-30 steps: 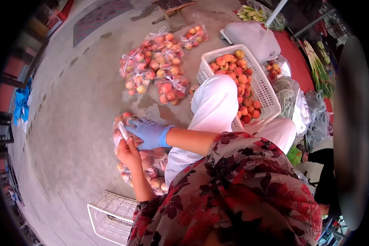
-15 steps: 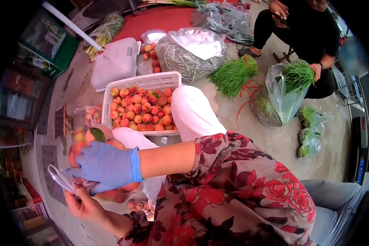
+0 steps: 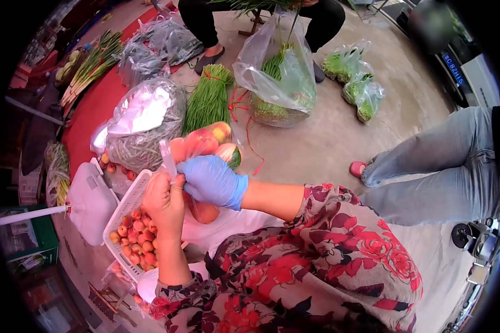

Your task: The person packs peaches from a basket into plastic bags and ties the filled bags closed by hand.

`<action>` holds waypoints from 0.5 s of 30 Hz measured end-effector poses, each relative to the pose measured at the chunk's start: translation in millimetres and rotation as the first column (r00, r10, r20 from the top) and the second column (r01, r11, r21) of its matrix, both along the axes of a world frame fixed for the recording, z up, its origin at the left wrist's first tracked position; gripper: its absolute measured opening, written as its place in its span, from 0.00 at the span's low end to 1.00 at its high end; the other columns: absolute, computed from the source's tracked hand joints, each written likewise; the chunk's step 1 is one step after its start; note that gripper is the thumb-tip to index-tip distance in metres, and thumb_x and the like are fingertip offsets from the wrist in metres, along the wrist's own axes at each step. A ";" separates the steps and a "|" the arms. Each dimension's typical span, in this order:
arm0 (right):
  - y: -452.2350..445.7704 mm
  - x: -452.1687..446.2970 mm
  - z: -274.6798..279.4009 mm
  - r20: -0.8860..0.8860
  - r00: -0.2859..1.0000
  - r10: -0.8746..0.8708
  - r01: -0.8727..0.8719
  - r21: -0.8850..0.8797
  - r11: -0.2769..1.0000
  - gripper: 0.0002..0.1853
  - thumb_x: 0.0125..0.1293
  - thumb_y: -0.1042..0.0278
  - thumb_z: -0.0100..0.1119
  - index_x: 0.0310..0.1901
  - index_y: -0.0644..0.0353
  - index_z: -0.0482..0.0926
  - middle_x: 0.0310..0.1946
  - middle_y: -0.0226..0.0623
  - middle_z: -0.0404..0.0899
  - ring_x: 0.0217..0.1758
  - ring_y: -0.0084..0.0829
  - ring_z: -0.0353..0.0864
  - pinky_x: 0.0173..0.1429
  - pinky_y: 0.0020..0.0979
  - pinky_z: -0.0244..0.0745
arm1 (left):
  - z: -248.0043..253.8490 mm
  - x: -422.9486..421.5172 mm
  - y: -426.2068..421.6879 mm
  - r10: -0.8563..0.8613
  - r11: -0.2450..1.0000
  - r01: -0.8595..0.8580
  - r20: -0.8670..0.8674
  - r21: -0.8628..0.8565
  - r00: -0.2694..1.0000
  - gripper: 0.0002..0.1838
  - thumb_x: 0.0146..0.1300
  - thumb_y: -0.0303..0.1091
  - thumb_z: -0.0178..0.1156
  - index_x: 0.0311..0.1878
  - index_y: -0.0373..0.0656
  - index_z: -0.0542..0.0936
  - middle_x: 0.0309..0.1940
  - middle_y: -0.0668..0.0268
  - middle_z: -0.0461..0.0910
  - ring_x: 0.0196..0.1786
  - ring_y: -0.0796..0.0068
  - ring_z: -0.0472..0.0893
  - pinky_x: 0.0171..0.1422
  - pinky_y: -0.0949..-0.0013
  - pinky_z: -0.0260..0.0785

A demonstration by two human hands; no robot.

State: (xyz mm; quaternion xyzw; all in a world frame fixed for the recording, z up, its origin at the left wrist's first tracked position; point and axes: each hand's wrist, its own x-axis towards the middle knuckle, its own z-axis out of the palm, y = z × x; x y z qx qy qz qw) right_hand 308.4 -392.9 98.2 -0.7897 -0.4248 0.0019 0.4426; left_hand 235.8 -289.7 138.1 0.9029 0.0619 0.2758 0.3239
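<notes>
My bare left hand (image 3: 164, 195) is closed on the gathered top of a clear plastic bag of peaches (image 3: 203, 143). My right hand (image 3: 211, 180), in a blue glove, is closed on the bag's neck right beside it. The bag's twisted end (image 3: 167, 154) sticks up between the hands. Large peaches, one with a green leaf, show through the plastic; part of the bag is hidden behind the glove. Just left of my hands, a white plastic crate (image 3: 114, 222) holds many peaches (image 3: 137, 238).
Beyond the bag lie a tied bundle of chives (image 3: 208, 100) and a stuffed clear bag (image 3: 144, 125). A person in black trousers (image 3: 191, 22) sits behind an open bag of greens (image 3: 275, 83). Someone in jeans (image 3: 433, 161) stands at right. A white foam box (image 3: 91, 202) adjoins the crate.
The view has turned rightward. Both hands have carried the peach bag from the crate's left side to its right, and its loose top is now bunched tightly between my fingers.
</notes>
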 end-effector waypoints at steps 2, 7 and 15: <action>-26.6 23.5 -28.7 -0.108 0.990 -0.093 0.094 0.001 0.996 0.06 0.52 0.69 0.53 0.28 0.62 0.75 0.25 0.45 0.76 0.32 0.46 0.77 0.35 0.38 0.71 | -33.7 37.7 -17.5 -0.053 0.991 0.049 -0.027 -0.122 0.998 0.13 0.48 0.29 0.65 0.21 0.37 0.69 0.20 0.62 0.69 0.24 0.64 0.68 0.29 0.69 0.61; -96.0 42.2 -87.3 -0.269 0.925 -0.268 0.311 0.131 0.941 0.07 0.54 0.69 0.53 0.33 0.61 0.76 0.27 0.47 0.76 0.31 0.47 0.76 0.35 0.39 0.70 | -81.7 93.6 -78.5 -0.245 0.948 0.205 -0.144 -0.243 0.959 0.11 0.46 0.32 0.66 0.21 0.39 0.73 0.17 0.63 0.71 0.22 0.72 0.69 0.28 0.70 0.61; -180.5 18.0 -197.6 -0.400 0.712 -0.577 0.614 -0.044 0.788 0.08 0.54 0.71 0.53 0.35 0.62 0.76 0.33 0.48 0.75 0.35 0.44 0.75 0.39 0.35 0.69 | -186.0 108.1 -151.8 -0.629 0.745 0.354 -0.418 -0.565 0.656 0.08 0.49 0.30 0.64 0.32 0.38 0.77 0.23 0.63 0.78 0.26 0.78 0.75 0.33 0.73 0.68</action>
